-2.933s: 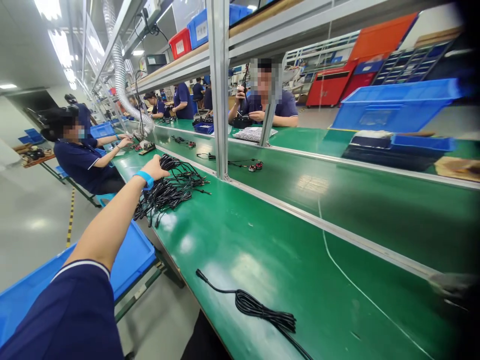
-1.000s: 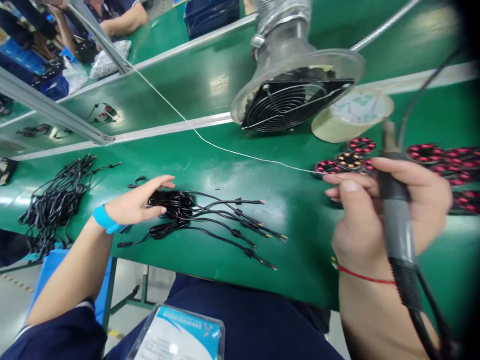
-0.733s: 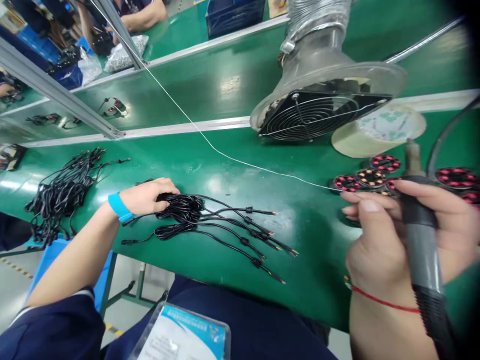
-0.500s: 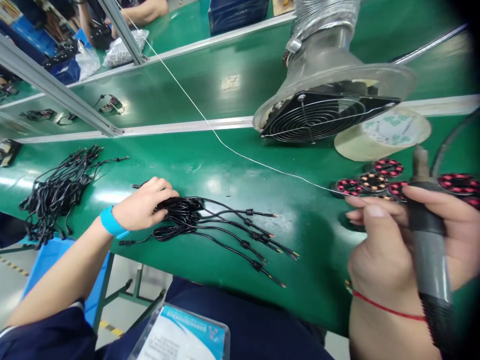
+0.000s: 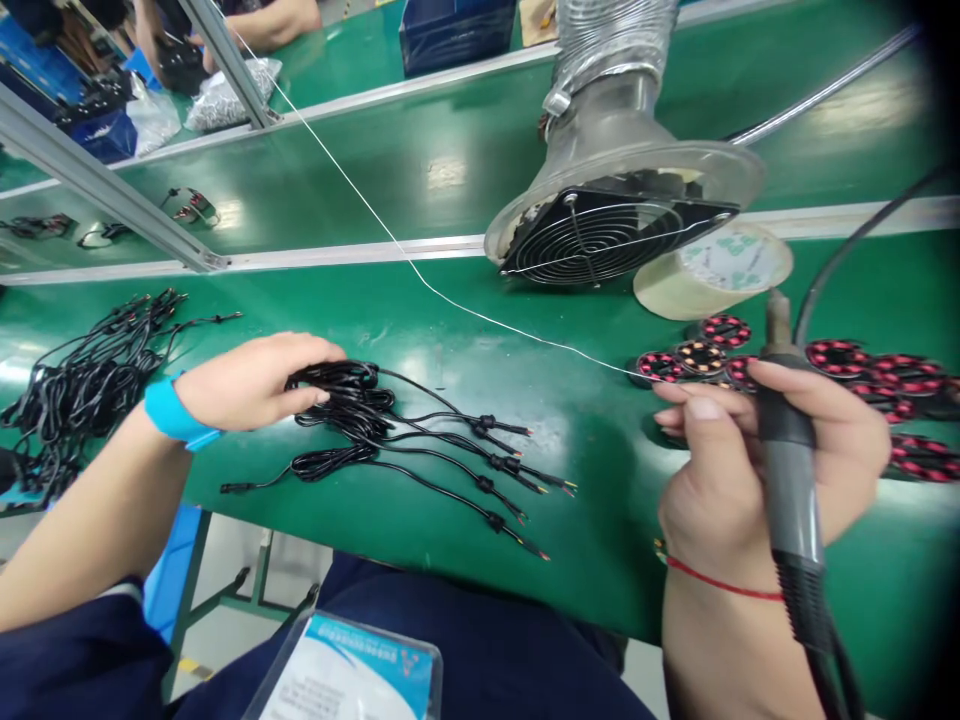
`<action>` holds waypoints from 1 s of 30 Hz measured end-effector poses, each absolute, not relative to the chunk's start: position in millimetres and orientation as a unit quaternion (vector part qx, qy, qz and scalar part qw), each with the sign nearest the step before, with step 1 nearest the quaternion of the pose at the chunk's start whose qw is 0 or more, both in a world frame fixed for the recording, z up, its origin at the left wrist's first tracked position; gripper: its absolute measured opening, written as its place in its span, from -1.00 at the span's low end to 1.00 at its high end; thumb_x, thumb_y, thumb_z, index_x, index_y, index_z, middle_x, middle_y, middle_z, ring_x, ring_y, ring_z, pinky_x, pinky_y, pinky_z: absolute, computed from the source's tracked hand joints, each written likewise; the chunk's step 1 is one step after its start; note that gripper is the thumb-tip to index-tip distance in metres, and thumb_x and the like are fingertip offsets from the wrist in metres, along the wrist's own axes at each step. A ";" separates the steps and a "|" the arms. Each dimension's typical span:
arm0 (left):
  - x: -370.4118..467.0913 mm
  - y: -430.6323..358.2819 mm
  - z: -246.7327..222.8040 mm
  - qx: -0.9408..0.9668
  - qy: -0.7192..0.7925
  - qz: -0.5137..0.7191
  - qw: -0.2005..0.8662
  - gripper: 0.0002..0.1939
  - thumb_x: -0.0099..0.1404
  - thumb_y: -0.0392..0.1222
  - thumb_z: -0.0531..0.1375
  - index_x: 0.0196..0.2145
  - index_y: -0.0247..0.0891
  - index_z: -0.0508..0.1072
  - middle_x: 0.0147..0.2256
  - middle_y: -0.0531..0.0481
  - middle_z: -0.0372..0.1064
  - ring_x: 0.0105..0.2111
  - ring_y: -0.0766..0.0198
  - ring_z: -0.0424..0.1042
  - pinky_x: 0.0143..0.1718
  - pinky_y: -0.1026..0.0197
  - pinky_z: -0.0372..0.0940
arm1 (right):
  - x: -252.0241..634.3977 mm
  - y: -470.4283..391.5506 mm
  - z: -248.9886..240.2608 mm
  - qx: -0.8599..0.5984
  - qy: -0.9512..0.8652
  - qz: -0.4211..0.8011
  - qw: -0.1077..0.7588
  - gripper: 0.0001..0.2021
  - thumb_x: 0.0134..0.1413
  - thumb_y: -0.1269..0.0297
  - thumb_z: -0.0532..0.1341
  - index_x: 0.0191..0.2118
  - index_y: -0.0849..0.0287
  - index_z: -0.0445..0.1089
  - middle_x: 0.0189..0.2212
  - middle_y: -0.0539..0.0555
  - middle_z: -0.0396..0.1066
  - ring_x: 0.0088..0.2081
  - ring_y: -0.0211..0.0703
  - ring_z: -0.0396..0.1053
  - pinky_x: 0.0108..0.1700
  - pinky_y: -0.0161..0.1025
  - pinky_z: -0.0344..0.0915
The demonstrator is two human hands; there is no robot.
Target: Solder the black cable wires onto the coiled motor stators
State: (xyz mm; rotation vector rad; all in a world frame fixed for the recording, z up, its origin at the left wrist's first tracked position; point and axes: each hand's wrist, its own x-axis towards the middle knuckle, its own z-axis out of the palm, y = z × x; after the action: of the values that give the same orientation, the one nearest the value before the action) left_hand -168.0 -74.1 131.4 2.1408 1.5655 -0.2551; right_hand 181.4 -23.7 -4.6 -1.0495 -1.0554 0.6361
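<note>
My left hand [image 5: 251,385], with a blue wristband, is closed round the near end of a bundle of black cables [image 5: 349,400] lying on the bench. Their stripped coloured ends fan out to the right. In my right hand [image 5: 720,480] is a soldering iron [image 5: 795,510], its tip pointing up and away. Between the thumb and forefinger of that same hand I pinch a thin solder wire [image 5: 480,315], which runs up to the far left. Just beyond the right hand sit several round black coil parts [image 5: 701,355] with red or copper windings.
A fume extractor hood [image 5: 622,180] with a fan grille stands at the back, beside a large tape roll [image 5: 712,275]. Another heap of black cables [image 5: 82,390] lies at left. A metal upright [image 5: 142,170] crosses the upper left, where another person's arm [image 5: 277,25] shows.
My left hand has shifted its grip on the cable bundle, with its fingers now further round the bundle's end. The view has swung slightly right. The right hand keeps the iron and wire.
</note>
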 end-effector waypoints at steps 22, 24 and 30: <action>-140.2 -66.6 86.8 0.782 0.592 -0.142 0.132 -0.62 0.41 -0.18 0.00 0.11 -0.36 0.33 -0.04 -0.23 0.32 -0.06 0.06 0.37 0.01 0.04 0.30 | 175.0 -28.2 0.9 -0.448 -0.483 0.315 0.684 -0.73 0.00 0.39 0.34 -0.12 0.16 0.41 -0.45 -0.02 0.51 -0.43 -0.19 0.55 -0.45 -0.30 0.40; -106.5 -54.2 80.5 0.799 0.578 -0.106 0.126 -0.70 0.42 -0.18 0.01 -0.01 -0.32 0.41 -0.12 -0.18 0.37 -0.09 0.06 0.38 -0.03 0.04 0.31 | 175.4 -28.2 0.0 -0.452 -0.484 0.314 0.681 -0.73 0.01 0.37 0.33 -0.12 0.15 0.41 -0.45 -0.03 0.51 -0.41 -0.19 0.55 -0.45 -0.29 0.40; -43.4 -27.7 48.2 0.837 0.512 -0.132 0.138 -0.80 0.38 -0.20 0.10 -0.15 -0.33 0.46 -0.17 -0.18 0.45 -0.13 0.02 0.44 -0.09 0.03 0.31 | 178.3 -26.5 -0.8 -0.487 -0.482 0.288 0.669 -0.75 0.07 0.30 0.27 -0.09 0.07 0.36 -0.43 -0.07 0.50 -0.36 -0.16 0.56 -0.41 -0.22 0.43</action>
State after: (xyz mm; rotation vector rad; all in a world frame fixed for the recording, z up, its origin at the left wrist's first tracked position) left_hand -43.4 -27.7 48.2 2.4227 1.4818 -0.3817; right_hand 178.3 -26.5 -0.8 -1.0978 -1.0873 0.6484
